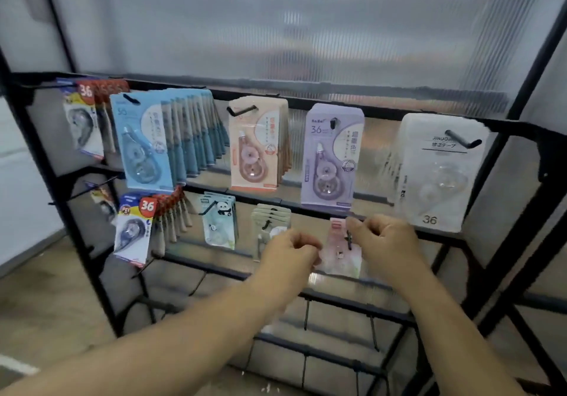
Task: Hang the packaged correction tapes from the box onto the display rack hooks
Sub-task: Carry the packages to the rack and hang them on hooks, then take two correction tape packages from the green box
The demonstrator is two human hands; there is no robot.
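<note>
A pink packaged correction tape [339, 250] hangs at a hook [349, 237] on the lower row of the black display rack [429, 236]. My left hand [290, 253] pinches the pack's lower left edge with curled fingers. My right hand [385, 239] pinches its top right corner by the hook. The pack's lower part shows between my hands. The supply box is out of view.
The upper row carries blue [147, 144], peach [256, 147], purple [331, 156] and white [438, 171] packs. On the lower row are red-labelled packs [135, 230], panda packs [219, 220] and pale green packs [270, 220]. Bare hooks [306, 316] hang below, and a ribbed translucent panel [276, 27] stands behind.
</note>
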